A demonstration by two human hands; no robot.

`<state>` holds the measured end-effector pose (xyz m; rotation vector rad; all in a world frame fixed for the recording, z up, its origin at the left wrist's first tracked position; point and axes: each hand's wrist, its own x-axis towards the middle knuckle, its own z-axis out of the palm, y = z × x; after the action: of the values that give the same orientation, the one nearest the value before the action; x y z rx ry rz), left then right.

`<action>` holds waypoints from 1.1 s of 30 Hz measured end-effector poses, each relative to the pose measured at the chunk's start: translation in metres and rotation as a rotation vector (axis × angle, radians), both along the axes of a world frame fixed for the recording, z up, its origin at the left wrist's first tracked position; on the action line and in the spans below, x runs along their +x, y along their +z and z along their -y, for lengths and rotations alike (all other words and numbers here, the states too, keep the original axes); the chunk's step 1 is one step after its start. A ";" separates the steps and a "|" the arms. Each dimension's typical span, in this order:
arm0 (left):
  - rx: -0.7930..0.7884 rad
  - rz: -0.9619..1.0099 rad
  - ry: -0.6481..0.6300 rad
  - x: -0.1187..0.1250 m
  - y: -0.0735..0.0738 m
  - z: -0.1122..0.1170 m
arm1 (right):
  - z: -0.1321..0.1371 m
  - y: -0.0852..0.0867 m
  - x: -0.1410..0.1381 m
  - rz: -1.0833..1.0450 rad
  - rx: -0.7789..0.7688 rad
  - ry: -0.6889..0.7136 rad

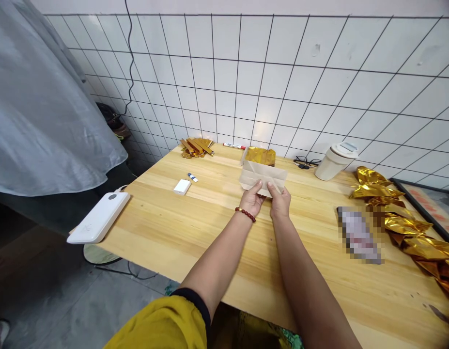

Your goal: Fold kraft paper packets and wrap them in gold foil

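A folded brown paper bag (262,175) is held a little above the wooden table (195,228), near its far middle. My left hand (251,198), with a red bead bracelet on the wrist, pinches the bag's near edge with thumb on top. My right hand (280,201) grips the same edge just to the right, fingers closed on the paper. A gold foil pouch (260,156) lies right behind the bag.
A white power bank (100,216) lies at the table's left edge, a small white box (182,186) and a tiny tube (193,177) further in. Gold strips (195,147), a red marker (234,145), glasses (304,162), a cream cup (335,161) and crumpled gold foil (406,223) line the back and right.
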<state>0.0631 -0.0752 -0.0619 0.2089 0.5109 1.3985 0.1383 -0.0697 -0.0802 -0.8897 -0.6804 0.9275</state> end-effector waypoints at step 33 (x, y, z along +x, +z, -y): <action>-0.154 0.283 0.191 -0.029 0.009 -0.018 | -0.006 -0.016 0.003 0.332 -0.113 0.143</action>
<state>0.0338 -0.0572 -0.0525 -0.1650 0.4079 1.5363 0.1415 -0.0636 -0.0967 -1.1204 -0.9931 0.9616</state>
